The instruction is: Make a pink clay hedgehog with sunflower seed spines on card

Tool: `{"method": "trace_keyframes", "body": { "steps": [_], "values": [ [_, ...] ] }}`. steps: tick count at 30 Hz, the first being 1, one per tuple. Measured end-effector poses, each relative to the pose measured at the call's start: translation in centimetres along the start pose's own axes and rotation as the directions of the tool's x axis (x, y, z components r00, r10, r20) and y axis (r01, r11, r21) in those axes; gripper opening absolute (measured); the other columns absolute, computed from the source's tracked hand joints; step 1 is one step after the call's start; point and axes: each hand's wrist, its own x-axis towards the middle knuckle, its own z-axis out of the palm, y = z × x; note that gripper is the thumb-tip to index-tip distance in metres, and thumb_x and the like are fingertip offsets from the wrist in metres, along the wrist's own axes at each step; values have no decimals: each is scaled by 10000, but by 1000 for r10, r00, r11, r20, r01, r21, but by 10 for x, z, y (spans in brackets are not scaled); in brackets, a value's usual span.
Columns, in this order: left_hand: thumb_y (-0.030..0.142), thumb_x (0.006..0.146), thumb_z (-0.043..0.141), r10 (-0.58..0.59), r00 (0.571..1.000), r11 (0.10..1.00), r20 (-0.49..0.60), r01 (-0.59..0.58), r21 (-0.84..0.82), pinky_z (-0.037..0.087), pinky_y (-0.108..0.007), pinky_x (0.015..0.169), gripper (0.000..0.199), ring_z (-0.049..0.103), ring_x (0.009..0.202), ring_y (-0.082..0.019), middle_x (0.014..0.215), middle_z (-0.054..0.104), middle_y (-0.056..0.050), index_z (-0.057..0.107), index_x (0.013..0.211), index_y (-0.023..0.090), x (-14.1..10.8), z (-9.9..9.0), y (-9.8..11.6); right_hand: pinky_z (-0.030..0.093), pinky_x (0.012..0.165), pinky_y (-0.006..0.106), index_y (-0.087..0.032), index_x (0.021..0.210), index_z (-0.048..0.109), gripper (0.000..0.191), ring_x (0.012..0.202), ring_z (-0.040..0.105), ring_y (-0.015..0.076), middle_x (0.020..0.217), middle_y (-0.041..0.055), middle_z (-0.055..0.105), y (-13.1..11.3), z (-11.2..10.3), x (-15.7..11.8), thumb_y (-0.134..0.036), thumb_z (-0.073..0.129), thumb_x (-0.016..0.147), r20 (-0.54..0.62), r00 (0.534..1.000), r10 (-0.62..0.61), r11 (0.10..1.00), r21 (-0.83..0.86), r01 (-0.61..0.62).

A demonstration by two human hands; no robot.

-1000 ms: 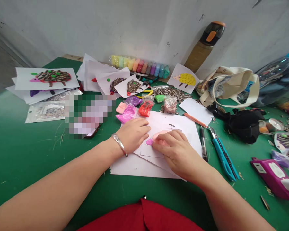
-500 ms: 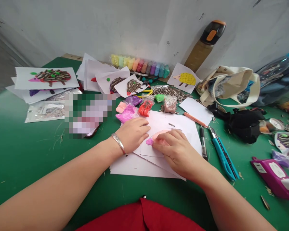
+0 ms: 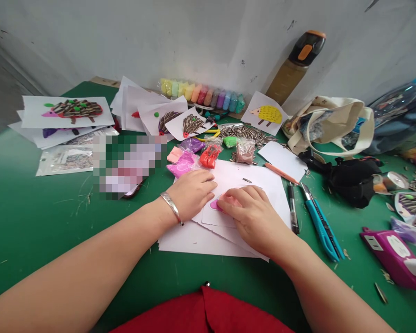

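Observation:
My right hand (image 3: 254, 217) presses flat on a pink clay shape (image 3: 215, 204), covering most of it. The clay lies on a white paper sheet (image 3: 241, 176) atop a loose stack of white sheets. My left hand (image 3: 192, 194), with a silver bangle (image 3: 171, 207) on its wrist, rests on the sheet's left edge and holds nothing. Small bags of pink and red clay (image 3: 210, 156) lie just beyond it.
A blue utility knife (image 3: 321, 226) and a black pen (image 3: 293, 208) lie right of the paper. Sunflower seeds (image 3: 246, 132), hedgehog pictures (image 3: 74, 111), a canvas bag (image 3: 333, 122) and a black pouch (image 3: 351, 180) crowd the green table's far side. A blurred patch (image 3: 125, 166) hides part of the table.
My right hand has shifted slightly down and to the left over the pink clay, covering more of it. My left hand has not visibly moved.

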Motion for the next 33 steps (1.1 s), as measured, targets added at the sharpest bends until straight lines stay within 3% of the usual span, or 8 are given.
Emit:
{"method": "trace_keyframes", "body": {
  "steps": [4,11,17,24,33],
  "values": [
    [201,927,464,10,1000,1000,-9,-10,19,450,-361,813,184,532,884,-207,933,587,-77,634,881,149,0,0,0,351,927,451,-230,1092,637,284,964,487,234,1098,87,625,-2,3,2,-120,437,923,-23,1000,18,999,-51,-19],
    [209,924,473,0,1000,1000,-8,0,3,446,-363,820,175,529,897,-212,945,586,-82,632,887,148,-1,1,0,372,907,402,-235,1123,621,334,999,488,215,1161,74,608,0,2,0,-73,415,917,-83,996,42,997,64,-37],
    [202,917,474,-1,1000,1000,-17,1,-2,445,-361,802,172,526,880,-210,931,578,-78,632,867,154,-1,0,1,354,925,438,-223,1063,645,297,995,479,233,1109,85,626,-5,4,5,-94,419,921,-58,998,32,999,-12,-33],
    [214,932,464,5,1000,1000,-2,-5,18,440,-358,836,181,528,914,-214,952,583,-83,631,908,149,0,1,0,384,903,414,-255,1086,652,344,1022,472,230,1148,65,610,-1,5,2,-71,428,902,-114,986,118,988,110,-105],
    [196,920,472,3,1000,1000,-3,-3,18,442,-348,807,165,520,881,-206,925,575,-75,609,837,153,0,-1,1,369,930,423,-242,1098,665,341,1029,474,231,1154,70,616,-3,6,6,-67,455,895,-70,996,60,996,76,-54]
  ]
}}
